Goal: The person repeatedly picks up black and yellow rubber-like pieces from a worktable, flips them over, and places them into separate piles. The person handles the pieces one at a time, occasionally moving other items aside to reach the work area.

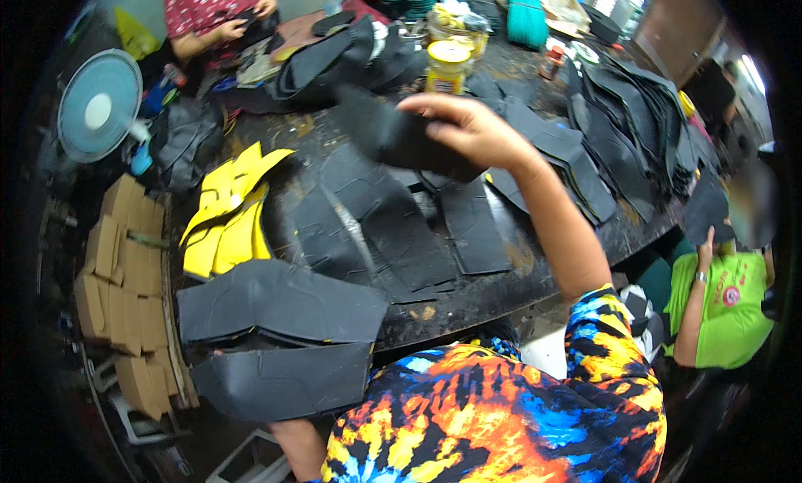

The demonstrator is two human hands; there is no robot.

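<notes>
1. Toward one o'clock, the right hand (472,132) is closed on one end of a black sheet (388,132), raised over the table (484,289) near twelve o'clock
2. From seven o'clock, the left forearm (299,449) runs under two black panels (284,383); the left hand is hidden there, so I cannot tell whether it grips
3. The panels, between seven and eight o'clock, could slide or drop if that arm tilts, since it seems to bear some of their weight
4. Held at one end only, the sheet might flop or twist loose toward ten o'clock of the hand
5. Black pieces (409,241) overlap at the centre; a low sweep of the sheet could drag them askew
6. The yellow tub (449,58), beyond the hand toward half past twelve, might be knocked by a wide swing
</notes>
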